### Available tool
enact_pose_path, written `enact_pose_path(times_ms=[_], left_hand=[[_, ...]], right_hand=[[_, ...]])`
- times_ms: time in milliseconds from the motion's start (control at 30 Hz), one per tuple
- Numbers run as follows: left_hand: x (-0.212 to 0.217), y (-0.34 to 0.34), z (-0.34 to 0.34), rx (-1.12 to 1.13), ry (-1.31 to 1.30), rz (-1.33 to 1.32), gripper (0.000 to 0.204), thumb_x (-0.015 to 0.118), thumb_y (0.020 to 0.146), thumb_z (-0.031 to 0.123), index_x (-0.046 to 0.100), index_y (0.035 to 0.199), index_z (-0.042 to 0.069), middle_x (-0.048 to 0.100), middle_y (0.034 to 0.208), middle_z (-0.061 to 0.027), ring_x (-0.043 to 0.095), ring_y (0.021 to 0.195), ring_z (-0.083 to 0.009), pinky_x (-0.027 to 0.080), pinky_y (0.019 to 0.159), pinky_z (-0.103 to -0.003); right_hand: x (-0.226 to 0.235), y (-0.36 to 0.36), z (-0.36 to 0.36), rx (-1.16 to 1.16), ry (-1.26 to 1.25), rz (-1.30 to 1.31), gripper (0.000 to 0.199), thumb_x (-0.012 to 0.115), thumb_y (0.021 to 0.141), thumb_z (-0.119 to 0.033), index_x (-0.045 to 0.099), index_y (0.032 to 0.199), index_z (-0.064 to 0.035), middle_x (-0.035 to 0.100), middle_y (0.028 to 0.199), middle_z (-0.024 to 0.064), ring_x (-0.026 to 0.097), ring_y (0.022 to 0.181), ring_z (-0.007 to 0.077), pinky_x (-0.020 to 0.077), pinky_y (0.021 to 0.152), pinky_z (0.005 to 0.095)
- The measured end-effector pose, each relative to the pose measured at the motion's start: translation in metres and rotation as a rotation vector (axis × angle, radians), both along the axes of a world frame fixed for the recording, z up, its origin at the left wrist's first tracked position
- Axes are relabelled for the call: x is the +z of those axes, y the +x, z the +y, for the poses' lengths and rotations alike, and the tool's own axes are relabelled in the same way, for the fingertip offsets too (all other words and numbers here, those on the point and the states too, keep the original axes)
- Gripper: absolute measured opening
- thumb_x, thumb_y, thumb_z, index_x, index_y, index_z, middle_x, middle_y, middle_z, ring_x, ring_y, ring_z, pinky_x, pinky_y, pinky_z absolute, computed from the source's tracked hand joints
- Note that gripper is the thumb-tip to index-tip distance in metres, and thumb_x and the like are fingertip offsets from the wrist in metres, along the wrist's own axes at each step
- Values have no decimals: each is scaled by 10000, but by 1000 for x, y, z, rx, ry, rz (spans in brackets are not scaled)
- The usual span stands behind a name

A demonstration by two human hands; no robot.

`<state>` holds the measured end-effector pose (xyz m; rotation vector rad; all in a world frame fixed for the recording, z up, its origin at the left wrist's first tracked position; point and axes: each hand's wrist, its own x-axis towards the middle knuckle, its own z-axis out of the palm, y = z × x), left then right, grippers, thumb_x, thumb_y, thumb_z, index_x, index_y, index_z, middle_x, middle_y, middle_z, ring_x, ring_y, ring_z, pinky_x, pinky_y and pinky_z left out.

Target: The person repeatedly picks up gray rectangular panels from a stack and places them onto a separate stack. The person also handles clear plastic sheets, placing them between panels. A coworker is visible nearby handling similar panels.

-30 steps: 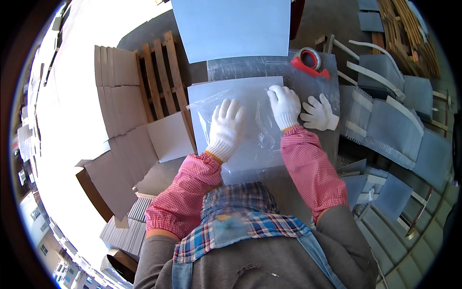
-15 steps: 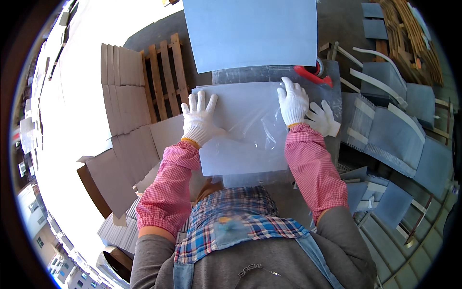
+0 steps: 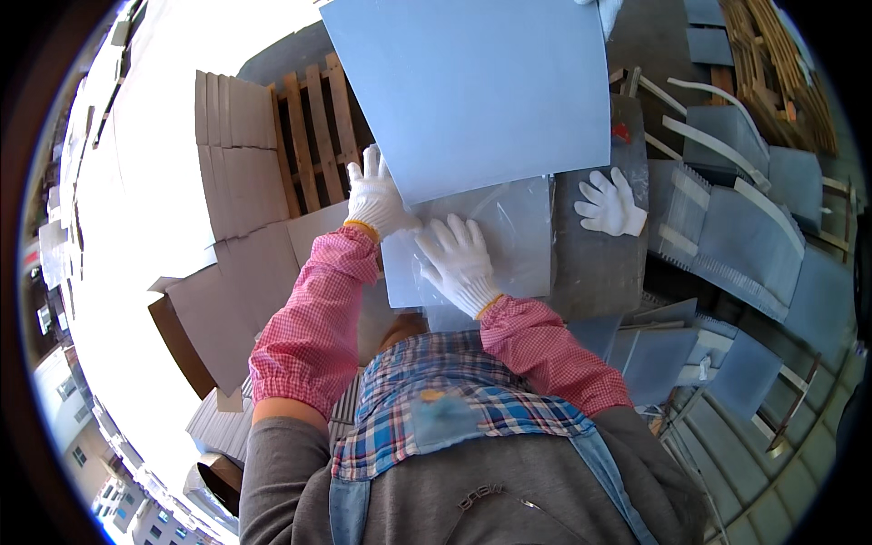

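Observation:
My left hand (image 3: 376, 200), in a white knit glove, rests at the left edge of the sheets with its fingers stretched; their tips are beside the large sheet's edge. Flat on a pale sheet under shiny clear plastic film (image 3: 518, 241) lies my right hand (image 3: 460, 262), also gloved, fingers apart. A large pale blue sheet (image 3: 490, 91) overlaps the far part of that lower sheet. At its far right corner is another person's gloved hand (image 3: 607, 11), partly cut off by the frame. A loose white glove (image 3: 612, 203) lies on the grey table (image 3: 595, 272) to the right.
A small red part of a tape dispenser (image 3: 621, 133) shows past the large sheet. Folded cardboard (image 3: 241, 173) and a wooden pallet (image 3: 313, 136) stand at left. To the right are stacked grey panels (image 3: 740, 259) with pale strips, and wooden slats (image 3: 781, 82) lie farther back.
The large sheet has come nearer and tilted, now covering part of the lower sheet and most of the tape dispenser. My right hand has moved left and nearer; my left has shifted slightly farther away.

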<state>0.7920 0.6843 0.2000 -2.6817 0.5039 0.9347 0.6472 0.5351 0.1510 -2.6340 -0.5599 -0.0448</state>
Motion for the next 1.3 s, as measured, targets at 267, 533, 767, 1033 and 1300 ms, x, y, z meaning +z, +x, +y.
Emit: enact_pose_path(times_ms=[267, 533, 767, 1033, 1300], left_hand=[[-9, 10, 43, -166, -58, -24, 1108, 892, 673, 619, 459, 1587, 169, 328, 1648, -175, 193, 1553, -389, 193, 1240, -684], [-3, 14, 67, -131, -74, -54, 1141, 897, 703, 606, 396, 1619, 148, 260, 1696, -171, 106, 1599, -403, 181, 1252, -655], [-17, 0, 93, -55, -189, -94, 962, 886, 778, 510, 466, 1563, 146, 458, 1464, -138, 419, 1397, -313, 405, 1134, -544], [-96, -49, 178, 520, -664, -110, 723, 722, 926, 406, 509, 1482, -3, 610, 1415, -226, 605, 1270, -389, 485, 1080, -454], [-146, -146, 183, 1415, -942, 389, 603, 510, 1043, 563, 595, 1355, 54, 631, 1141, -113, 598, 997, -282, 477, 833, -461]], right_hand=[[-15, -45, 43, 284, -44, 8, 692, 831, 757, -477, 617, 1334, -163, 544, 1435, 130, 467, 1342, 364, 345, 1134, 617], [3, -95, 14, 100, -64, -27, 471, 760, 815, -282, 628, 1230, -102, 604, 1275, 138, 539, 1220, 332, 423, 1044, 540], [19, -150, 12, -30, -17, 35, 377, 673, 882, -209, 612, 1216, -44, 608, 1275, 193, 554, 1198, 375, 443, 1039, 501], [16, -200, 24, -377, 72, -6, 376, 677, 903, -201, 651, 1240, -35, 664, 1254, 178, 610, 1173, 374, 491, 1003, 479], [27, -210, 22, -707, 43, 66, 389, 656, 947, -230, 660, 1293, -53, 665, 1303, 180, 592, 1241, 384, 471, 1042, 498]])
